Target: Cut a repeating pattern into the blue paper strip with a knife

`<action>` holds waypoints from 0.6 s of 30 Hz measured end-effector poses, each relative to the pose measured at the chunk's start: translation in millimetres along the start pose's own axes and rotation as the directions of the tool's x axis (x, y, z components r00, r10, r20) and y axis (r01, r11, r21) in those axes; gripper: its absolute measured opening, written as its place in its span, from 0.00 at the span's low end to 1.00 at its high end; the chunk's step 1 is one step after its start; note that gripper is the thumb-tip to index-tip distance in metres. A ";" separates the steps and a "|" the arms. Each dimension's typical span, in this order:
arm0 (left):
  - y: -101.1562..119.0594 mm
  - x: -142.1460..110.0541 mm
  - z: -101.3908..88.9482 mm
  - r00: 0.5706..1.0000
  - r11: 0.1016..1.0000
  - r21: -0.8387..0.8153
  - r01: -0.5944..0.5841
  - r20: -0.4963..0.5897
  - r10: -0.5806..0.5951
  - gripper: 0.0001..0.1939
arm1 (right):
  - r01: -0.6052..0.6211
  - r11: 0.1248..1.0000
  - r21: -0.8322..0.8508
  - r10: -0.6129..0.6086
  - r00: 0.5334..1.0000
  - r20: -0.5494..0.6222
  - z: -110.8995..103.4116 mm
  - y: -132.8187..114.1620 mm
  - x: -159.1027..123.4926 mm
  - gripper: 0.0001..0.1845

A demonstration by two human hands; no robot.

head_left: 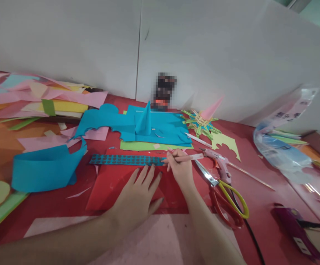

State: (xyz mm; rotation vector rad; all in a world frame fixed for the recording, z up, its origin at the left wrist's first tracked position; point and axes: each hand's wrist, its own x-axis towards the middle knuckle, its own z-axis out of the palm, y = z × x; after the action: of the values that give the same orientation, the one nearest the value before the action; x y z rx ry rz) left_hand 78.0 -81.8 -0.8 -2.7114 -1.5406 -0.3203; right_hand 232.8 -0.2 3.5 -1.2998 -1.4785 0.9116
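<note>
I'm watching the left hand (137,198) lying flat and spread wide on the red sheet (112,187), fingers splayed, pinning it to the counter (262,206). The right hand (178,165) is pinching a pen (186,158) in a writing grip, its tip touching the right end of the blue strip (126,159), which is lying along the sheet's far edge, just beyond the left fingertips.

Risks, as I'm judging them: the strip is thin and loose, and nothing is pressing on it directly, since the left hand is holding only the red sheet below. A firm stroke could be dragging the strip sideways or buckling it, so any line would be wandering. The pen is lying low and nearly level, so the tip could be catching the strip's edge and tearing it.

The scissors (226,191) are sitting just beside the right wrist, blades pointing toward the hand; a backward sweep of that forearm could be knocking them. The glue gun (219,160) is lying near too, its cord (248,228) trailing past the elbow, and I'm seeing a snag hazard there.
</note>
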 end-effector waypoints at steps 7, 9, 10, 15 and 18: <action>0.2 0.2 -1.0 1.000 1.000 0.001 0.002 0.021 -0.002 0.28 | 0.050 0.998 -0.032 -0.050 0.999 0.004 -0.2 0.0 0.5 0.17; 0.1 -0.6 -0.2 1.000 1.000 -0.001 0.003 0.011 -0.003 0.28 | 0.034 0.999 -0.026 -0.035 0.999 -0.002 -0.2 1.4 0.5 0.17; 0.1 -0.9 0.2 1.000 1.000 -0.003 0.003 0.006 -0.003 0.28 | 0.028 0.999 -0.025 -0.028 1.000 -0.004 -0.3 1.8 0.6 0.17; 0.6 0.1 0.3 1.000 1.000 0.001 0.001 0.010 -0.001 0.27 | 0.049 0.998 -0.044 -0.049 0.999 0.000 -0.6 0.3 0.7 0.16; 1.0 0.7 -1.4 1.000 1.000 0.013 -0.002 0.006 0.002 0.27 | 0.054 0.998 -0.038 -0.054 0.999 0.008 -0.4 -1.1 0.3 0.16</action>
State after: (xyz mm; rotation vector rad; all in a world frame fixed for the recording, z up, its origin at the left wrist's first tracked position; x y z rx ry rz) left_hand 79.0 -81.9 0.8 -2.7067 -1.5354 -0.3004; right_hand 232.9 -0.1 4.7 -1.2792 -1.5355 0.8570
